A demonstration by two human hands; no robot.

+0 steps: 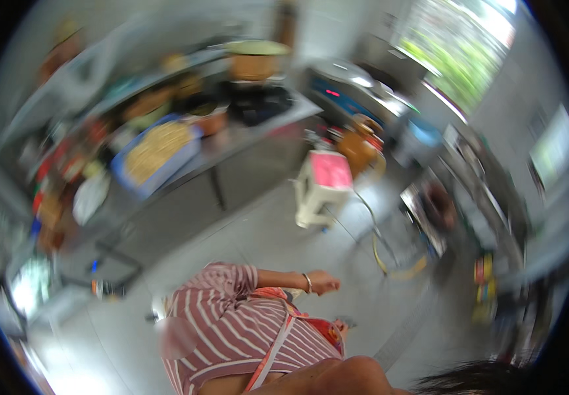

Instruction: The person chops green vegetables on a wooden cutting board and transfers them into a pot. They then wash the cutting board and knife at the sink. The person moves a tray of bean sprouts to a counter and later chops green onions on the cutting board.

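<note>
My left hand (326, 282) hangs over the tiled floor in front of my striped shirt, a bangle on its wrist. Its fingers look curled in, and no object shows in them. A red patterned apron (325, 330) lies against my front, its strap crossing the shirt. My right hand is not in view. Ahead of me stands a white plastic stool (309, 202) with a pink top. On the steel counter (245, 148) a blue tray (152, 186) holds a heap of pale yellow, strand-like food. The picture is blurred by motion.
A large pot (254, 66) stands on a black gas stove (260, 103). Right of the counter are an orange-brown vessel (356, 148) and a blue-sided appliance (343, 101). A yellow hose (376, 247) trails over the floor. Red-topped containers (70, 168) crowd the counter's left end.
</note>
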